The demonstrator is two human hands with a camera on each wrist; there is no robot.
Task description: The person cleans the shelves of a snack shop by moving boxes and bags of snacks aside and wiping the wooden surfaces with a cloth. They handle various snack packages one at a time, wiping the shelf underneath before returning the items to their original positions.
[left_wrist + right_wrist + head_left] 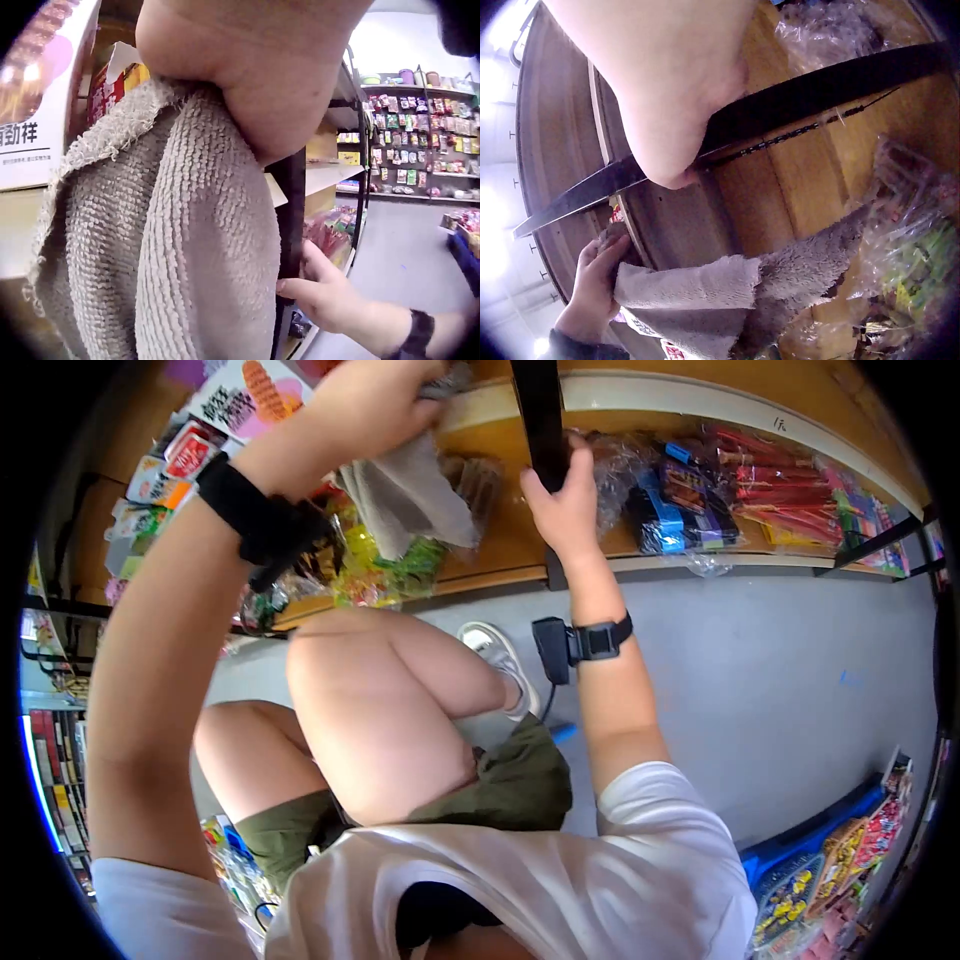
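Note:
My left hand (pixel 382 408) grips a grey terry cloth (pixel 405 500) at the front edge of an upper shelf. The cloth hangs down in folds; in the left wrist view its ribbed, frayed pile (pixel 202 225) fills the middle. My right hand (pixel 568 510) holds the black upright post (pixel 538 420) of the shelf rack, thumb on one side and fingers on the other. In the right wrist view the post (pixel 817 90) runs slantwise behind that hand, and the cloth (pixel 697 289) drapes from the left hand near bagged goods.
Clear plastic bags with green and yellow contents (pixel 375 565) lie on the lower shelf, left of the post. Right of it sit blue-and-black packs (pixel 680 510) and red packets (pixel 780 480). Printed boxes (pixel 240 400) stand at upper left. A blue bin of snacks (pixel 800 880) is at lower right.

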